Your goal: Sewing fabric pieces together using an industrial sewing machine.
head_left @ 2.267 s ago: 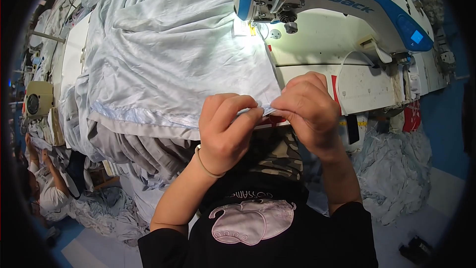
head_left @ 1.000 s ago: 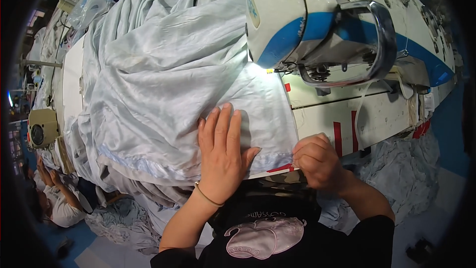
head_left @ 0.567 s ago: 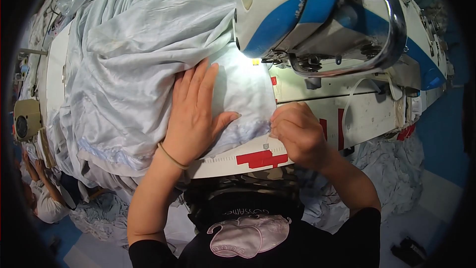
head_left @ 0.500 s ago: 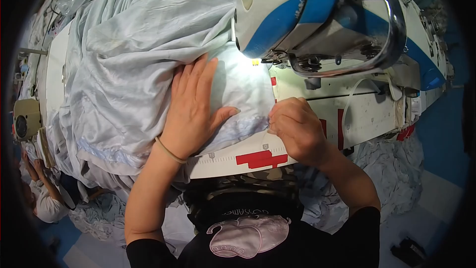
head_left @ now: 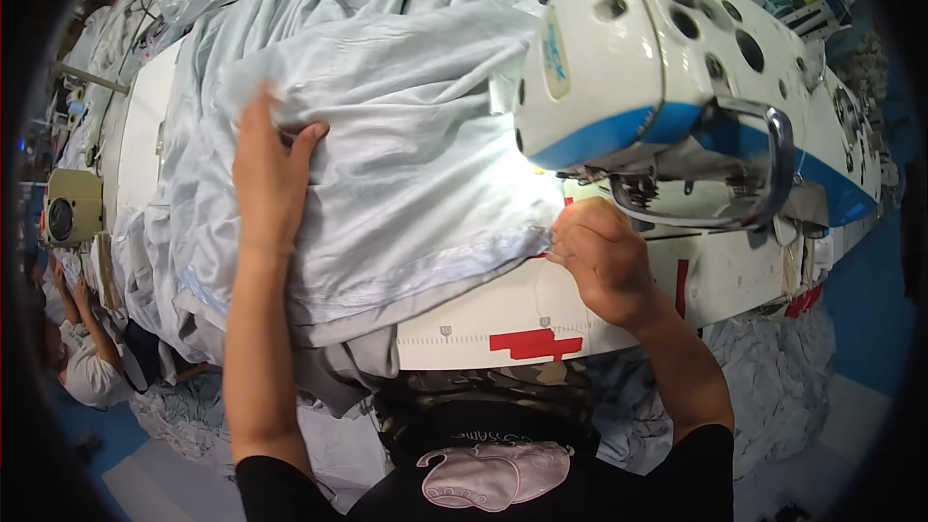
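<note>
Pale grey-blue fabric (head_left: 396,164) lies in loose folds over the left part of a sewing machine table (head_left: 483,314). My right hand (head_left: 607,261) is closed in a pinch on the fabric's right edge, just in front of the lit needle area. On the left, my left hand (head_left: 271,169) is over the fabric, thumb apart from the fingers; its fingertips are smeared by motion. The sewing machine (head_left: 599,68), white and blue, stands beyond my right hand. Its needle is hidden under the head.
A metal guard bar (head_left: 778,169) curves out from the machine head. Red tape (head_left: 536,343) marks the table's front edge. Heaped fabric (head_left: 764,377) lies below on the right. At far left, another person's sleeve (head_left: 92,362) shows beside a beige device (head_left: 72,208).
My left hand has moved left across the fabric, away from the machine. My right hand keeps its pinch at the edge. The view has shifted, so the machine sits lower and farther right.
</note>
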Demonstrator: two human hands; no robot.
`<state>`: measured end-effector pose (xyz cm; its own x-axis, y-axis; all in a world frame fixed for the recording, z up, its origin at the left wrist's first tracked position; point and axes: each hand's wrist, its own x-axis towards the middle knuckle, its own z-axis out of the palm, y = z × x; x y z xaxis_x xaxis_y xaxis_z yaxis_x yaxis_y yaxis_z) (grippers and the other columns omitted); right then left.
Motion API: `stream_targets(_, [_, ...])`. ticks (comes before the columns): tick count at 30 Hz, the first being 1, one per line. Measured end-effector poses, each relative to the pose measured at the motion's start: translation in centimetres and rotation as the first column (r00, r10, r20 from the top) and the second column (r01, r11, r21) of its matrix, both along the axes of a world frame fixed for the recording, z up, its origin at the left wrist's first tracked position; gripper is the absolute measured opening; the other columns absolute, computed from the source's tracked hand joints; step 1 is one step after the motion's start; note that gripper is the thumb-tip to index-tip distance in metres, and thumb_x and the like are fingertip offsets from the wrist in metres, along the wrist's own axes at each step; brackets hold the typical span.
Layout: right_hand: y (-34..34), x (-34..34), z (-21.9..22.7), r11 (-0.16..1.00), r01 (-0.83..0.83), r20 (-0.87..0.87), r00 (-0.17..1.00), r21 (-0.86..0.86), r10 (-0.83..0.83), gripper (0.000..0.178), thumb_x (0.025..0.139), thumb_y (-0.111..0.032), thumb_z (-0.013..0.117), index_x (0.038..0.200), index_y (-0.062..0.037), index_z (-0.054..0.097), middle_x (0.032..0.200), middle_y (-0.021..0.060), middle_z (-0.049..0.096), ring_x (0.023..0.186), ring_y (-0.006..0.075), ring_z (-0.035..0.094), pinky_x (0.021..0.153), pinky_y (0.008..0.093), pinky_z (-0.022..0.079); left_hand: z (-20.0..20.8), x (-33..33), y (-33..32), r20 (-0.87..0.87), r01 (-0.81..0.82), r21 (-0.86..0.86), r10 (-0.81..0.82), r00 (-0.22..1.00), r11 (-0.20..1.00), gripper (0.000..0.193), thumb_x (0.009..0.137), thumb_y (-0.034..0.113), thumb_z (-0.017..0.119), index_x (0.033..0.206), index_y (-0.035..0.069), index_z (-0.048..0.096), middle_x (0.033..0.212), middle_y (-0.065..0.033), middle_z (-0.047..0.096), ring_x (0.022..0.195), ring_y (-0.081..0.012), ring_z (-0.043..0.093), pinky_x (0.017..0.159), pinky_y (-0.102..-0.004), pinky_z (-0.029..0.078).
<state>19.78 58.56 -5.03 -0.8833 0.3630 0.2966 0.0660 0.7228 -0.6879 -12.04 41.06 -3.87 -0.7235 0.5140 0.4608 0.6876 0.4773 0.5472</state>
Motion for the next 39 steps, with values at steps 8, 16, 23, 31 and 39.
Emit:
stream_targets(8, [-0.3,0.0,-0.3,1.000,-0.023,-0.104,0.994,0.015,0.025,0.020,0.079,0.014,0.070,0.090,-0.0017,0.064,0.098,0.0132,0.066,0.094,0.0313,0.068,0.082,0.0404,0.055,-4.7,-17.6,11.8,-0.228,0.203,-0.249,-0.261,0.938,0.947,0.015,0.095,0.014,0.068,0.105,0.004,0.069,0.103,-0.0184,0.070,0.100,-0.0420,0.068,0.087,-0.0483,0.054])
stream_targets(16, [-0.3,-0.3,0.0,0.999,-0.005,0.000,1.000,0.040,0.005,0.017,0.074,0.010,0.073,0.079,-0.0043,0.066,0.090,0.0075,0.066,0.095,0.0267,0.068,0.086,0.0386,0.053,1.9,3.2,4.4,-0.122,0.687,-0.140,-0.701,0.703,0.713,0.051,0.085,0.008,0.080,0.133,0.005,0.064,0.123,-0.0185,0.061,0.110,-0.0389,0.063,0.094,-0.0476,0.054])
stream_targets(23, [1.1,-0.9,0.5,0.980,-0.194,-0.006,0.981,0.050,0.194,0.015,0.076,0.009,0.072,0.079,-0.0033,0.065,0.090,0.0082,0.065,0.095,0.0268,0.067,0.087,0.0388,0.050,6.0,5.7,-4.5,-0.163,0.349,-0.468,-0.468,0.869,0.812,0.046,0.079,0.012,0.085,0.123,0.005,0.072,0.125,-0.0151,0.065,0.105,-0.0352,0.064,0.091,-0.0459,0.055])
stream_targets(31, [1.9,-0.5,0.6,0.967,-0.224,-0.069,0.970,0.124,0.234,0.013,0.078,0.005,0.072,0.084,-0.0012,0.063,0.091,0.0105,0.061,0.092,0.0323,0.064,0.081,0.0427,0.051,0.5,12.9,2.1,0.160,0.835,-0.255,-0.831,0.533,0.487,0.050,0.087,0.022,0.082,0.133,0.008,0.068,0.117,-0.0107,0.063,0.093,-0.0286,0.071,0.070,-0.0409,0.060])
stream_targets(39, [2.3,0.2,-1.1,0.970,-0.242,-0.119,0.963,0.012,0.242,0.010,0.079,0.006,0.074,0.085,0.0052,0.067,0.102,0.0116,0.061,0.096,0.0297,0.067,0.093,0.0419,0.057,0.6,12.4,2.2,0.130,0.838,-0.292,-0.849,0.512,0.460,0.055,0.085,0.033,0.081,0.132,0.008,0.068,0.120,-0.0060,0.059,0.090,-0.0207,0.065,0.062,-0.0349,0.057])
